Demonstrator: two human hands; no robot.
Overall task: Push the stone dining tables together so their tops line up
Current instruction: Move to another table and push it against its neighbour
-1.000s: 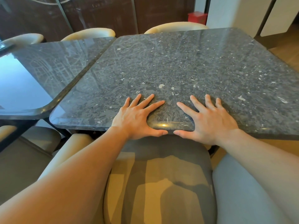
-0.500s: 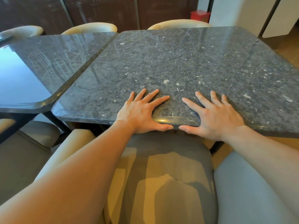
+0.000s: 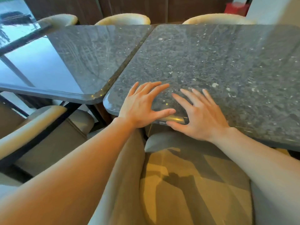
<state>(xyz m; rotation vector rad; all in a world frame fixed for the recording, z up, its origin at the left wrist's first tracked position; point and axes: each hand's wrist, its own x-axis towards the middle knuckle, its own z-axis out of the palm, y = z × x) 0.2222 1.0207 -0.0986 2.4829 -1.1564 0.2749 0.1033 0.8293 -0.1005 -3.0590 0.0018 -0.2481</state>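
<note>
Two dark speckled stone dining tables stand side by side. The right table (image 3: 211, 59) lies under both hands, and the left table (image 3: 90, 51) meets it along a narrow diagonal seam. Their far edges look about level, while the right table's near corner sits slightly closer to me than the left table's rounded corner. My left hand (image 3: 139, 106) rests flat with fingers spread on the right table's near edge, close to its left corner. My right hand (image 3: 201, 116) lies flat beside it, thumb at the rim.
A padded chair seat (image 3: 186, 184) sits directly below me under the table edge. Another chair (image 3: 32, 127) stands at the left, with dark table legs beside it. Cream chair backs (image 3: 123, 19) line the far side. A red box (image 3: 237, 7) is at the back right.
Both hands have slid left along the right table's near edge, toward its left corner. The view has swung so that more of the left table shows.
</note>
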